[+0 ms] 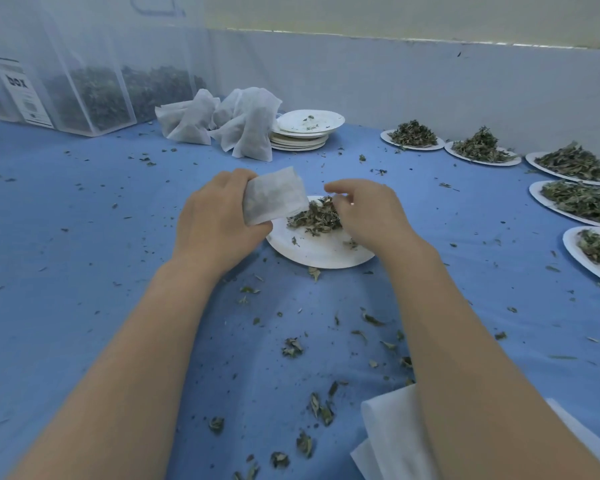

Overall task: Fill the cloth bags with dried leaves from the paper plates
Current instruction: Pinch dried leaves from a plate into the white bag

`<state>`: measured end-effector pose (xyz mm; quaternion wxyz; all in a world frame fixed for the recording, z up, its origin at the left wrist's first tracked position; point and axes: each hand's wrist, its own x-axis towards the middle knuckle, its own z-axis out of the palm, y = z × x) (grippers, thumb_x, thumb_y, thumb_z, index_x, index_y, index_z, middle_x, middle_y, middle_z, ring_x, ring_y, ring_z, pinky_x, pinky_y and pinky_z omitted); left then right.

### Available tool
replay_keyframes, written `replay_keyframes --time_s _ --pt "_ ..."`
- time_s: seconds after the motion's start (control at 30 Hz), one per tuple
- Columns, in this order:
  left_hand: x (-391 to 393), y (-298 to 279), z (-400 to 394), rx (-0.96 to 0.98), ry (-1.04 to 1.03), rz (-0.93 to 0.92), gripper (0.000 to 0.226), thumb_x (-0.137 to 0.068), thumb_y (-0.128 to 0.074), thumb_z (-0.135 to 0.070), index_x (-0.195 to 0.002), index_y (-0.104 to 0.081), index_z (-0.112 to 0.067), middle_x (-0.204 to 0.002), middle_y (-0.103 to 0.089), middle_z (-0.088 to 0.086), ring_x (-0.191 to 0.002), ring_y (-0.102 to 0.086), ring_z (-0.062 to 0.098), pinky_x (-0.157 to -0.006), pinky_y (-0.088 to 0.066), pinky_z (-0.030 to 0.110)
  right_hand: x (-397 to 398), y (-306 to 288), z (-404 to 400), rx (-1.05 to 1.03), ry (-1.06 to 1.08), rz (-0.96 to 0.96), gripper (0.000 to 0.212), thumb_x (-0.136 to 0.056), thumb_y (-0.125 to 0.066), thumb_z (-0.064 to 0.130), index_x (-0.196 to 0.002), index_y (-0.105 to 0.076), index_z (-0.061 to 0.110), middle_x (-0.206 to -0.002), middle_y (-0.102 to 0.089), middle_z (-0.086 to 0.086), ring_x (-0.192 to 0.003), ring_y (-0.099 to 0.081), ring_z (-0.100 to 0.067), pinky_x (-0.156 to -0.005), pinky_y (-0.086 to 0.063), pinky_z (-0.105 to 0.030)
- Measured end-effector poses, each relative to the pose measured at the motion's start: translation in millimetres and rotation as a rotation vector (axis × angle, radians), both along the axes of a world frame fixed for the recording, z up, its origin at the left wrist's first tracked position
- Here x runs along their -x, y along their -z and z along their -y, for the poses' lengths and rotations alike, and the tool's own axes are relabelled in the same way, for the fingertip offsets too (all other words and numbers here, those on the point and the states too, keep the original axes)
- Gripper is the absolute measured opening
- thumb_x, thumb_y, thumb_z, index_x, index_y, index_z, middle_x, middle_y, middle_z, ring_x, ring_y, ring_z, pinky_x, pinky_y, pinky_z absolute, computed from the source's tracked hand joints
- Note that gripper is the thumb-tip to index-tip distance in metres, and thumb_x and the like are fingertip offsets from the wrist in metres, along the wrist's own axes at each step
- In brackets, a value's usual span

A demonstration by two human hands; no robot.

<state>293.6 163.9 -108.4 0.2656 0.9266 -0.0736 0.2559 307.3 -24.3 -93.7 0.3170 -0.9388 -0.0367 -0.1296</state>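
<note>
Blue cloth over the table (84, 271), littered with leaf crumbs, white wall behind. Far left, at ten o'clock: clear box (84, 98) of dark leaves. Next, at eleven o'clock: filled cloth bags (222, 123) slumped together, touching a stack of empty plates (305, 129) at twelve.

Centre: left hand (215, 220) gripping a cloth bag (274, 195), fingers curled round its side, bag tilted over the near plate (319, 251), some leaf already showing through the fabric. Just right of it, right hand (368, 216) with fingers curled down onto the leaf pile (316, 216), apparently pinching a portion; actual hold on leaves hidden, cannot tell for sure.

Step in hand, by judgement: scooping from plate into bag, roughly half the pile left. Next move likely calls for a short lift toward nine o'clock into the bag mouth, mouth kept spread.

Right side, one to three o'clock: five heaped plates (568, 199) in an arc, well apart from the hands. At five o'clock, white folded fabric (388, 438) under the right forearm. Open room mostly at seven to nine o'clock; plate rim near the right wrist, easy to tip.
</note>
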Motion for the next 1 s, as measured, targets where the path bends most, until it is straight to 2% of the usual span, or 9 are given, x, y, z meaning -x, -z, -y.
replay_keyframes --time_s 0.13,0.27,0.33,0.43,0.5,0.63,0.7,0.83,1.0 --pt "-0.3 0.0 0.1 -0.001 -0.010 0.011 0.043 -0.075 -0.069 -0.026 -0.114 -0.053 -0.019 -0.108 -0.056 0.002 -0.096 -0.052 0.027 -0.075 -0.036 0.032 -1.3 9.7 -5.7 0.252 -0.126 -0.164 0.039 -0.102 -0.029 0.021 -0.139 -0.043 0.021 -0.146 -0.039 0.001 -0.134 -0.033 -0.019 -0.101 -0.028 -0.029" --pt "-0.4 -1.2 -1.6 0.020 -0.023 0.013 0.044 -0.074 -0.069 -0.025 -0.114 -0.053 -0.019 -0.108 -0.056 0.002 -0.096 -0.052 0.027 -0.075 -0.036 0.032 -0.8 7.0 -2.2 0.151 -0.072 -0.121 0.038 -0.097 -0.034 0.019 -0.127 -0.058 0.026 -0.129 -0.057 0.002 -0.115 -0.050 -0.018 -0.081 -0.036 -0.023" --pt "-0.1 -1.6 -1.2 0.028 -0.024 0.006 0.044 -0.074 -0.069 -0.025 -0.114 -0.053 -0.019 -0.108 -0.056 0.002 -0.096 -0.052 0.026 -0.074 -0.035 0.031 -1.6 4.2 -1.3 0.075 -0.034 -0.030 0.038 -0.094 -0.038 0.017 -0.122 -0.061 0.028 -0.124 -0.060 0.004 -0.108 -0.055 -0.017 -0.083 -0.044 -0.027" --pt "0.6 -1.4 -0.2 0.025 -0.018 -0.007 0.044 -0.075 -0.069 -0.027 -0.115 -0.052 -0.019 -0.108 -0.055 0.001 -0.096 -0.051 0.025 -0.073 -0.034 0.030 -1.4 4.1 -2.0 0.100 -0.073 -0.103 0.044 -0.096 -0.034 0.016 -0.136 -0.048 0.030 -0.140 -0.048 0.004 -0.125 -0.045 -0.019 -0.098 -0.037 -0.029" --pt "1.1 -1.2 0.2 0.031 -0.014 -0.008 0.044 -0.075 -0.069 -0.027 -0.115 -0.052 -0.020 -0.108 -0.055 0.000 -0.095 -0.051 0.025 -0.073 -0.034 0.030 0.3 5.2 -3.3 0.140 -0.123 -0.224 0.047 -0.098 -0.030 0.016 -0.140 -0.042 0.033 -0.147 -0.041 0.003 -0.129 -0.040 -0.018 -0.092 -0.032 -0.024" --pt "1.2 -1.5 -0.3 0.048 -0.009 -0.008 0.043 -0.074 -0.069 -0.026 -0.113 -0.053 -0.020 -0.108 -0.056 0.000 -0.093 -0.051 0.024 -0.073 -0.034 0.031 2.9 -3.1 -0.1 0.082 -0.153 -0.226 0.044 -0.096 -0.033 0.014 -0.130 -0.053 0.033 -0.137 -0.051 0.003 -0.099 -0.050 -0.012 -0.079 -0.034 -0.019" --pt "1.1 -1.6 -0.5 0.052 -0.008 -0.009 0.042 -0.074 -0.069 -0.026 -0.113 -0.053 -0.020 -0.107 -0.056 0.000 -0.093 -0.051 0.024 -0.073 -0.035 0.031 3.5 -8.4 4.3 0.074 -0.117 -0.210 0.036 -0.095 -0.042 0.028 -0.129 -0.054 0.032 -0.129 -0.055 0.006 -0.086 -0.050 -0.008 -0.072 -0.036 -0.019" --pt "1.2 -1.2 0.1 0.042 -0.010 -0.023 0.042 -0.075 -0.069 -0.028 -0.113 -0.053 -0.020 -0.106 -0.056 0.000 -0.093 -0.051 0.025 -0.072 -0.035 0.031 6.7 -7.5 3.3 0.190 -0.076 -0.325 0.065 -0.074 -0.066 0.058 -0.130 -0.053 0.027 -0.126 -0.054 0.004 -0.112 -0.051 -0.013 -0.085 -0.042 -0.027" --pt "0.7 -0.4 0.2 0.017 -0.010 -0.033 0.042 -0.075 -0.069 -0.027 -0.113 -0.052 -0.020 -0.107 -0.056 0.002 -0.093 -0.052 0.026 -0.071 -0.035 0.031 3.8 -2.1 -2.1 0.182 -0.046 -0.196 0.027 -0.079 -0.071 0.031 -0.098 -0.073 0.012 -0.099 -0.069 -0.004 -0.082 -0.057 -0.013 -0.072 -0.048 -0.023"
